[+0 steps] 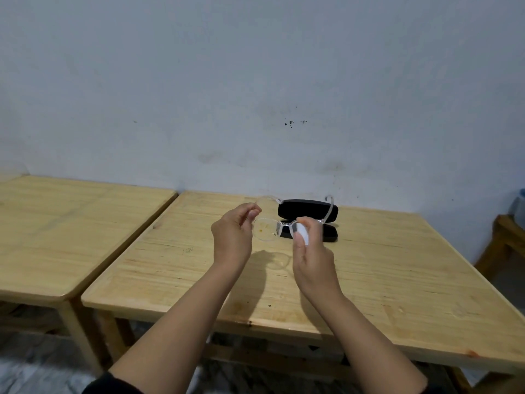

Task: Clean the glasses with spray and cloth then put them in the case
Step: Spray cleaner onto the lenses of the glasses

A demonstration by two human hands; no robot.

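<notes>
Clear-framed glasses (265, 230) hang in the air above the wooden table (383, 265), their arms unfolded and pointing away from me. A yellowish smudge shows on the left lens. My left hand (234, 234) pinches the left end of the frame. My right hand (311, 251) grips a small white spray bottle (301, 234) held close to the right lens. Behind the glasses a black glasses case (308, 210) lies open on the table. No cloth shows in the head view.
A second wooden table (71, 231) stands to the left with a narrow gap between the two. A grey wall rises just behind both tables. At the far right edge stands part of a wooden stool (502, 245).
</notes>
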